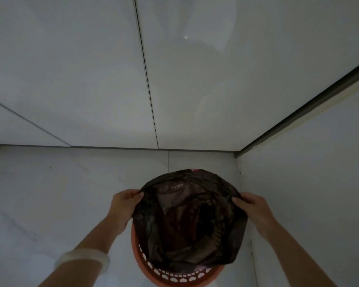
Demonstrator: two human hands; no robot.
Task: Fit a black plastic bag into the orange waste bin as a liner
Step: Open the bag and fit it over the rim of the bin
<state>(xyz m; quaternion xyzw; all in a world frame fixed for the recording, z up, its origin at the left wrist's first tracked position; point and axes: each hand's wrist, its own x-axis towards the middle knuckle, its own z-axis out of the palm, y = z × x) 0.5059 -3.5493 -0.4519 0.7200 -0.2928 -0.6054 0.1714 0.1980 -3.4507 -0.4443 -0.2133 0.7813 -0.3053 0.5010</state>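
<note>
The black plastic bag (187,222) hangs open-mouthed inside the orange waste bin (174,279), its thin film slack and creased, its body sagging into the bin. The far and side edges of its mouth stand spread above the rim, while the near rim with its row of cut-outs is bare. Your left hand (123,206) pinches the left edge of the mouth, and your right hand (251,206) pinches the right edge, both closed on the film and held well apart. A pale bangle (85,258) sits on your left wrist. The bin stands on the white tiled floor (71,193), near a corner of the white walls (195,79).

To do this well, keep the mouth taut between your hands, fold it outward and down over the rim, and work round to the near side. The film looks thin, so pull gently.
</note>
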